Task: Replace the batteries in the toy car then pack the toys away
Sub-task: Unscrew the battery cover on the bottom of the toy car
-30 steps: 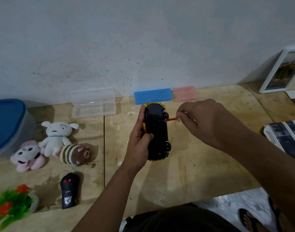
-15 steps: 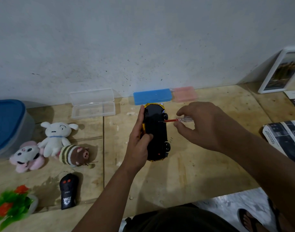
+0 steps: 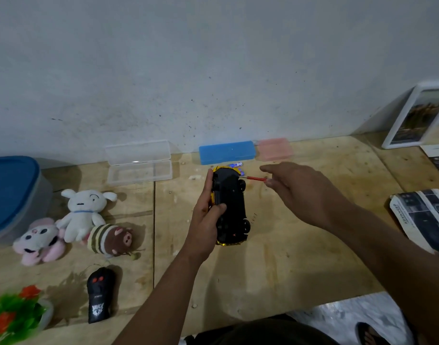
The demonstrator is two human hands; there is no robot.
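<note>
Head view: the left hand (image 3: 205,221) grips the yellow toy car (image 3: 229,207) from its left side, thumb across the black underside, holding it belly-up above the pale plywood table (image 3: 275,257). The right hand (image 3: 296,189) is blurred; its fingers (image 3: 268,168) are loosely extended next to the red-handled small screwdriver (image 3: 257,178), and whether they pinch its end cannot be told. Half a second ago those fingers held the screwdriver with its tip against the car's underside near the front wheel; now its near end lies outside the wheel and the hand has opened and shifted to the right. Small white-and-blue batteries (image 3: 236,166) now show on the table just past the car's nose, in front of the closed blue plastic case (image 3: 226,151); earlier they were not visible. The left hand's grip and the car's place are unchanged.

The pink plastic case (image 3: 275,148) sits beside the blue one against the wall, the clear open plastic case (image 3: 139,161) further left. Three plush toys lie at the left: a white puppy plush (image 3: 83,212), a pink-and-white plush (image 3: 38,241) and a brown striped plush (image 3: 111,239). The black remote control (image 3: 100,297) lies near the table's front edge, as before.
</note>
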